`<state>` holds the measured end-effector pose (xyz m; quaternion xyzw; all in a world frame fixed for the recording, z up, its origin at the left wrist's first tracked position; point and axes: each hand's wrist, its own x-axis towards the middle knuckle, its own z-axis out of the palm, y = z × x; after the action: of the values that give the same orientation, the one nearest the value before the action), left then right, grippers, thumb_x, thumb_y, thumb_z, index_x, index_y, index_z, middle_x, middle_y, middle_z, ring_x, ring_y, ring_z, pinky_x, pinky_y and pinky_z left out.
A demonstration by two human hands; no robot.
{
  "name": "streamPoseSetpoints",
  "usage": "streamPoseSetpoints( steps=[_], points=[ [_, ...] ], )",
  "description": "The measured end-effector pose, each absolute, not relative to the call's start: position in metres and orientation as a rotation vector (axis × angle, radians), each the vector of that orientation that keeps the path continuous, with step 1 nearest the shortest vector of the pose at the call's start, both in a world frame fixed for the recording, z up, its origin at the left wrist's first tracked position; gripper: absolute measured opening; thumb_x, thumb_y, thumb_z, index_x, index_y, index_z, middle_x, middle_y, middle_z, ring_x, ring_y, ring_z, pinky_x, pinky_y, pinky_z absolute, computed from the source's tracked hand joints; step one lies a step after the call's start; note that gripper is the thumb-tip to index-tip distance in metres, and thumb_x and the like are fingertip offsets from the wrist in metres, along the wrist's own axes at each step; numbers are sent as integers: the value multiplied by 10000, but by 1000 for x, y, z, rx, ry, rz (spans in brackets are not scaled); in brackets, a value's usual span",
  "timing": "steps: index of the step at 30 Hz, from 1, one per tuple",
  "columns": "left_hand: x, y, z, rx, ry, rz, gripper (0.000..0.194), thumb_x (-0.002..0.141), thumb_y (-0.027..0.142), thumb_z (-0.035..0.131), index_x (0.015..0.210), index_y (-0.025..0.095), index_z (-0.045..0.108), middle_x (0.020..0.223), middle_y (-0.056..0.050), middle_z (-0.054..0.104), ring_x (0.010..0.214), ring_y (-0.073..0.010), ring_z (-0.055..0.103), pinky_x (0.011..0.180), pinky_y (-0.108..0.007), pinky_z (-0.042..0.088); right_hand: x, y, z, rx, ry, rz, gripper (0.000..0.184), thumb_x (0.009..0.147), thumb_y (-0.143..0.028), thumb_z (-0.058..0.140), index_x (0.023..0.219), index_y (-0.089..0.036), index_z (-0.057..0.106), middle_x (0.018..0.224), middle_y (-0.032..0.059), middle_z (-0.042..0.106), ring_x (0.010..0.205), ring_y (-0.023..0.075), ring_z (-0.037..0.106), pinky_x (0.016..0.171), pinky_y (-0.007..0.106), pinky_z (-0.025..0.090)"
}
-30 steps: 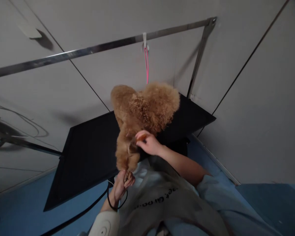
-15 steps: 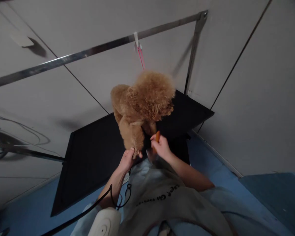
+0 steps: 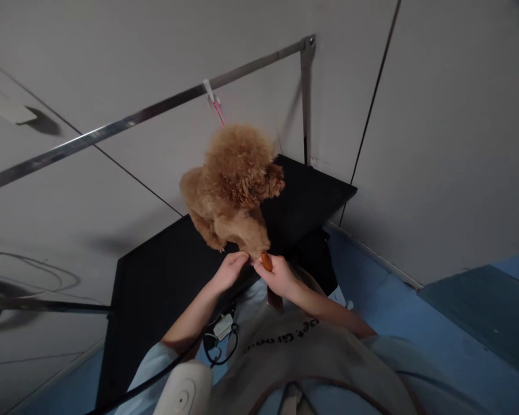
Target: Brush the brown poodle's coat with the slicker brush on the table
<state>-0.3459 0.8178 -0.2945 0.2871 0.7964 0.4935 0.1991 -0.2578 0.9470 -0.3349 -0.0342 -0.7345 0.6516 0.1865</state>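
A curly brown poodle (image 3: 237, 173) stands on the black grooming table (image 3: 155, 276), its head turned to the right. At the table's near edge, my left hand (image 3: 230, 272) is closed with thumb and fingers pinched on the poodle's front leg (image 3: 253, 233), close to the paw. My right hand (image 3: 281, 278) is closed round a slicker brush (image 3: 266, 261). The brush's orange handle points up, and its flat head hangs below the hand, turned away from the dog. The fingertips of my right hand meet the same paw, which is mostly hidden between both hands.
A metal bar (image 3: 151, 109) crosses above the table, with a white clip (image 3: 208, 91) and a pink loop (image 3: 218, 112) running down behind the dog's head. A black cable (image 3: 151, 377) and a white device (image 3: 185, 387) are at my left side. A wall stands behind.
The lifted leg has swung right, and my left hand has followed it. My right hand has come in to the paw, with the brush. The dog's head has turned further right; the camera view has shifted.
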Motion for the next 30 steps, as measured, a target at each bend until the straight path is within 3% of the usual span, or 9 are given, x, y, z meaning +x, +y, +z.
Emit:
streamPoseSetpoints(
  steps=[2, 4, 10, 12, 15, 20, 25, 27, 30],
  points=[
    [-349, 818, -282, 1391, 2547, 1023, 400, 826, 423, 546, 1065, 121, 656, 1140, -174, 634, 1095, -294, 572, 967, -458, 428, -249, 953, -322, -66, -2085, 1783, 249, 838, -295, 500, 628, -162, 515, 551, -32, 440, 529, 91, 396, 543, 228, 352],
    [-356, 826, -271, 1953, 2502, 671, 501, 825, 401, 557, 1235, 112, 562, 1300, -204, 547, 1257, -325, 467, 1042, -494, 368, -242, 961, -306, 35, -2114, 1752, 233, 834, -278, 507, 638, -156, 539, 585, -16, 489, 559, 99, 437, 583, 236, 377],
    [-394, 863, -230, 2234, 2306, 258, 257, 846, 239, 468, 1014, 122, 623, 931, -129, 696, 889, -233, 657, 808, -355, 510, -237, 982, -302, 110, -1996, 1755, 243, 862, -283, 449, 976, -169, 631, 980, 66, 619, 886, 158, 579, 816, 285, 448],
    [-401, 869, -210, 2123, 2391, 290, 231, 832, 212, 459, 972, 141, 628, 904, -102, 696, 822, -205, 653, 754, -319, 502, -233, 986, -318, -66, -2095, 1619, 233, 860, -286, 447, 938, -170, 633, 951, 71, 625, 887, 172, 578, 836, 303, 440],
    [-407, 876, -176, 2005, 2397, 312, 215, 858, 249, 454, 912, 156, 639, 839, -61, 688, 747, -167, 631, 716, -276, 475, -224, 981, -343, -313, -2259, 1688, 233, 871, -317, 459, 796, -173, 626, 718, 31, 609, 717, 156, 577, 733, 279, 448],
    [-421, 892, -127, 1892, 2280, 326, 225, 842, 322, 501, 853, 167, 664, 755, -27, 667, 657, -139, 582, 680, -238, 442, -213, 955, -358, -213, -2110, 2356, 169, 826, -327, 541, 863, -176, 609, 602, -23, 567, 496, 107, 505, 476, 215, 391],
    [-427, 894, -89, 1862, 2359, 417, 238, 810, 364, 536, 783, 166, 665, 754, -43, 654, 660, -157, 555, 642, -244, 416, -214, 939, -343, 280, -2054, 2622, 242, 806, -370, 612, 947, -175, 587, 745, 7, 623, 563, 100, 553, 530, 222, 435],
    [-423, 888, -75, 1873, 2468, 401, 259, 824, 367, 511, 761, 157, 648, 722, -36, 633, 639, -150, 530, 629, -248, 402, -229, 939, -321, 576, -2191, 2476, 231, 830, -344, 589, 963, -159, 624, 795, 32, 641, 618, 113, 586, 591, 246, 469],
    [-415, 870, -56, 1825, 2713, 512, 277, 845, 358, 475, 788, 143, 639, 692, -20, 608, 619, -135, 494, 610, -240, 382, -275, 942, -270, 654, -2272, 1822, 218, 856, -246, 538, 982, -162, 695, 868, 62, 671, 818, 162, 633, 791, 299, 488]
  ],
)
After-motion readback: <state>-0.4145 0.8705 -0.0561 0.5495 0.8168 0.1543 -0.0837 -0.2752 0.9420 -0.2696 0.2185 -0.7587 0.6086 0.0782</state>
